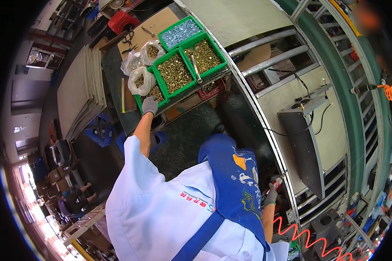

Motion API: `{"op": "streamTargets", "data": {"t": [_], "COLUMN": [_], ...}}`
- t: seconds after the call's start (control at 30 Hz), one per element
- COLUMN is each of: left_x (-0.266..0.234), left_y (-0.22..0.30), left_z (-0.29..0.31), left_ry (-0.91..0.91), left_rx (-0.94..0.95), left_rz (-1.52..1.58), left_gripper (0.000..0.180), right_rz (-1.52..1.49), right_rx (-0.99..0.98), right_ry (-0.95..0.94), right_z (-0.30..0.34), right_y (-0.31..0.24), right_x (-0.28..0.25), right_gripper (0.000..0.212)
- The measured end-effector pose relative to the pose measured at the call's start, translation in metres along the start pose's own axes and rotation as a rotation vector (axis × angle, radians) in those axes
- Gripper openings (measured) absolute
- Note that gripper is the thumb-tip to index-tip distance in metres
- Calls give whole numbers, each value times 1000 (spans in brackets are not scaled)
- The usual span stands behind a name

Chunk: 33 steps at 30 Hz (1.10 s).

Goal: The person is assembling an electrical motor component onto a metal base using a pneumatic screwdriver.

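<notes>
My left hand (150, 105), in a grey glove, reaches to the near corner of a small green bin (163, 103) of brass-coloured screws. Its fingers look curled at the screws; whether any are pinched is too small to see. Next to it, an open plastic bag (140, 81) of similar fasteners rests on the bin. My right hand (271, 198), also gloved, is low at the right by the conveyor's edge. It is closed around a red handheld tool (277, 182), partly hidden by the fingers.
More green bins hold brass fasteners (174, 73) and silvery ones (180, 33). A wrench (196, 69) lies across a bin. Right of me runs a roller conveyor (274, 56) bearing a dark panel (301, 150) with cables. A red coiled hose (298, 235) hangs near my right forearm.
</notes>
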State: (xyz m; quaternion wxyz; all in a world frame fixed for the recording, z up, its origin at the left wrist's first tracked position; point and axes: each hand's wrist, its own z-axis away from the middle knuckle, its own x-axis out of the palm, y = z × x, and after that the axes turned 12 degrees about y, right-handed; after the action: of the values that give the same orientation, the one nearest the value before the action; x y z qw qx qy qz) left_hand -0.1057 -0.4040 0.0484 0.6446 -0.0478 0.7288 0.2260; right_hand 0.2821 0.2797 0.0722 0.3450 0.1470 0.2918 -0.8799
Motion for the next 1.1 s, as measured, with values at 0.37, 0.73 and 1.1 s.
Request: {"op": "streamTargets", "data": {"t": [0.37,0.73,1.1], "left_x": [34,13,237], "left_y": [-15,358,503], "left_z": [-16,204,388], "left_ry": [104,-680,-735], "left_rx": [127,567,977], "left_rz": [-271,710,639], "left_gripper": [21,28,31], "right_rz": [-44,-116,-49], "right_rx": [-41,-36,-190], "right_ry": [54,26,-12], "right_z": [-1,-21,12], "right_y": [8,27,8], "right_x": [19,8,-14], "right_gripper": [23,24,25]}}
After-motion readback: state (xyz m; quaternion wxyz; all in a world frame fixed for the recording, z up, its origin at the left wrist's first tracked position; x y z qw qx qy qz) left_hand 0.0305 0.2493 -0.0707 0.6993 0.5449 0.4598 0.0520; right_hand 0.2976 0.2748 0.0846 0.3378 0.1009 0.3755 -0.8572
